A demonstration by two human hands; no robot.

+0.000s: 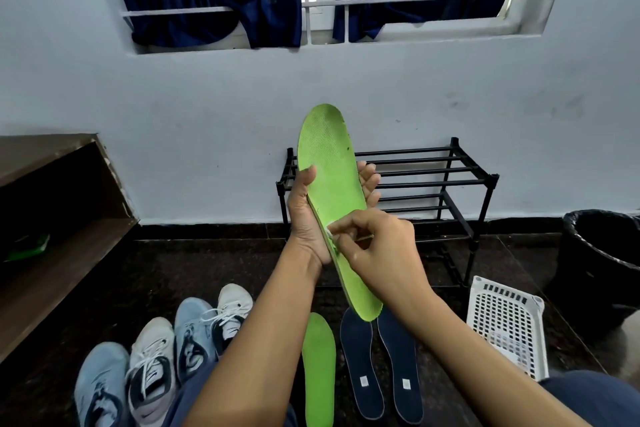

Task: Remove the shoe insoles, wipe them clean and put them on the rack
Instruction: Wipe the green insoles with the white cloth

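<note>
Head view: your left hand (304, 218) clasps the green insole (329, 163) mid-length, before the far rack (433, 180); your right hand (377, 246) pinches a white wipe (329, 230) onto it. It's likely light and bendy, so support its middle.

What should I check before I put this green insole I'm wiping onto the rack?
1. Grip on the green insole: ok, the left hand holds it by its edges, toe end up.
2. White wipe in hand: ok, the right hand pinches it against the insole.
3. Top face clean: not ok, dark specks show near the toe.
4. Underside clean: cannot tell, it faces away.
5. Rack ready: ok, it stands upright by the wall straight ahead.
6. Other insoles wiped: cannot tell; the second green insole and the navy insoles lie on the floor.
</note>
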